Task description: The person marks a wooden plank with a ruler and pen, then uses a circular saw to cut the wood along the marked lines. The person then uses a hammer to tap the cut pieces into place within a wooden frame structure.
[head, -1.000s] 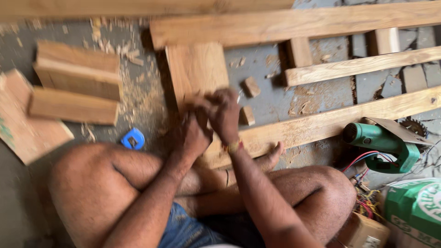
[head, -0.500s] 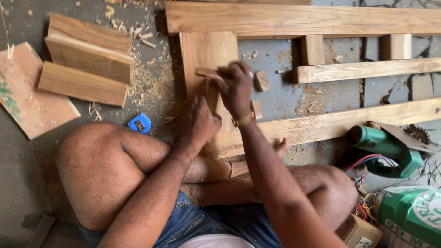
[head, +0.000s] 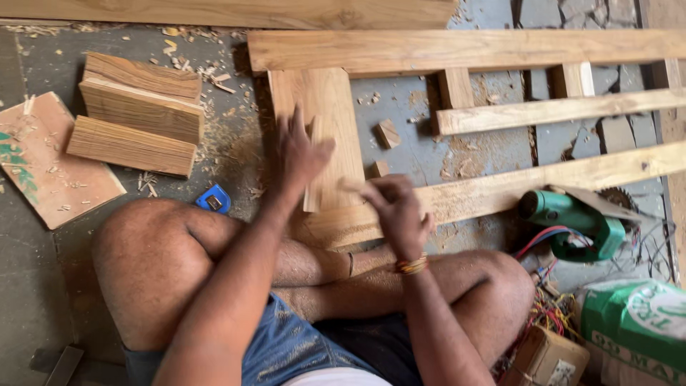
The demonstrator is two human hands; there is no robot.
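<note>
the wooden frame (head: 457, 50) lies flat on the floor (head: 28, 300), its long rails running left to right across the far and middle of the scene. you sit cross-legged at its near edge. a stack of cut boards (head: 136, 118) rests far left, well apart from the frame. the green power saw (head: 572, 221) lies on the floor to your right, just beside the near rail, its cords tangled next to your knee; a shifting leg could snag them and drag the blade. the upright panel (head: 321, 136) sits in the frame's left end. your left hand (head: 300, 154) is spread open, flat on the panel. your right hand (head: 393, 207) is curled shut on a small wood piece (head: 351, 186) at the panel's near right edge, though blur hides the grip. if your left hand slips, the panel could skid and pinch your fingers. a blue tape measure (head: 213, 199) lies by your left knee.
</note>
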